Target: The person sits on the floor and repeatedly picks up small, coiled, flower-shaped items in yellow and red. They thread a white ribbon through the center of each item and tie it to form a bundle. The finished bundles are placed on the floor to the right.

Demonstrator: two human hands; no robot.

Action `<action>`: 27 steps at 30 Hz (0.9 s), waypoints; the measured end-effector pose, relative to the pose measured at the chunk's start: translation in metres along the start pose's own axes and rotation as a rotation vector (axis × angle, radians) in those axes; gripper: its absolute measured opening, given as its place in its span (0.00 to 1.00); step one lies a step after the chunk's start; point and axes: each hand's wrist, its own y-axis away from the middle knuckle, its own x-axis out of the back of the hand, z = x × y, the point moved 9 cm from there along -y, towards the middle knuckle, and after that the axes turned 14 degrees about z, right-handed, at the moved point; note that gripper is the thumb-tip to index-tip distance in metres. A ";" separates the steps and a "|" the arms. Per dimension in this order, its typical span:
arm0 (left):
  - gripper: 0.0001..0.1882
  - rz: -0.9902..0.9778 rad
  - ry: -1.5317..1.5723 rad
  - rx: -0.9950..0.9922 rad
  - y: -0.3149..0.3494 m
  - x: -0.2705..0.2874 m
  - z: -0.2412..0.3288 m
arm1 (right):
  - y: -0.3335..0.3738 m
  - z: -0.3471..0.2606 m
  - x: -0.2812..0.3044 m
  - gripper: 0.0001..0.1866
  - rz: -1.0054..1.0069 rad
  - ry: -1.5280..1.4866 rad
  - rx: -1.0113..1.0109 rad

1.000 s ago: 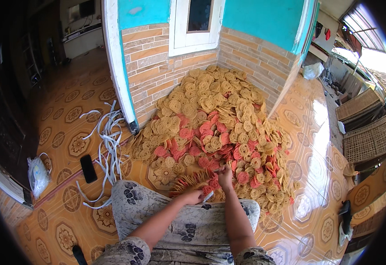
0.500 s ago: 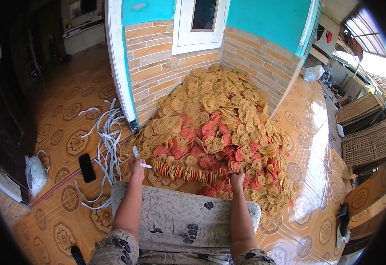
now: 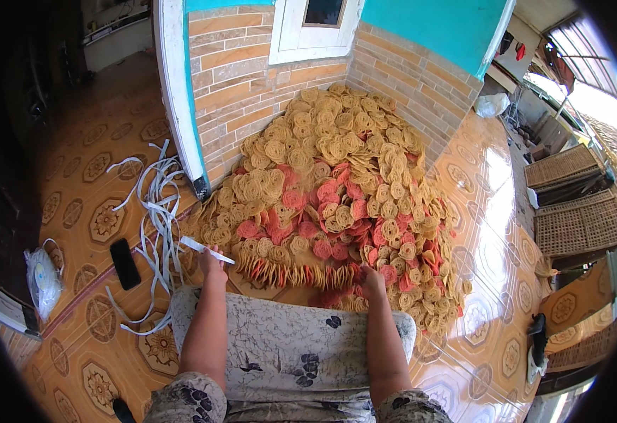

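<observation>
A string of round, coiled crackers (image 3: 294, 276), mostly tan with some red ones, hangs in a shallow sag between my two hands. My left hand (image 3: 213, 264) is closed on a flat white plastic strap (image 3: 195, 244) at the left end of the string; the strap's loose ends stick out past my fingers. At the right end, my right hand (image 3: 372, 282) is closed on the string, its fingertips partly hidden from above. Just beyond the string rises a large heap of loose tan and red crackers (image 3: 322, 151).
White straps (image 3: 159, 218) lie tangled on the tiled floor (image 3: 104, 222) at left, beside a black phone (image 3: 125, 264) and a plastic bag (image 3: 43, 278). The heap leans into a corner of the brick-faced wall (image 3: 231, 81). Woven racks (image 3: 580, 222) stand at right. Patterned cloth (image 3: 287, 352) covers my lap.
The whole view has shifted slightly. My left hand has turned the strap, so its end now points up and left. The string still hangs between both hands, sagging a little differently.
</observation>
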 end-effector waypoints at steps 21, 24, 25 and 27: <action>0.12 -0.004 -0.092 0.097 -0.023 0.012 -0.023 | 0.348 -0.209 -0.178 0.06 -0.129 0.523 1.423; 0.13 -0.155 -0.115 0.126 -0.009 -0.005 -0.031 | 0.374 -0.220 -0.178 0.05 -0.136 0.358 1.504; 0.13 -0.242 -0.116 0.166 -0.003 -0.011 -0.036 | 0.375 -0.216 -0.182 0.05 -0.176 0.415 1.477; 0.13 -0.222 -0.096 0.116 -0.001 -0.010 -0.034 | 0.377 -0.212 -0.183 0.04 -0.181 0.450 1.465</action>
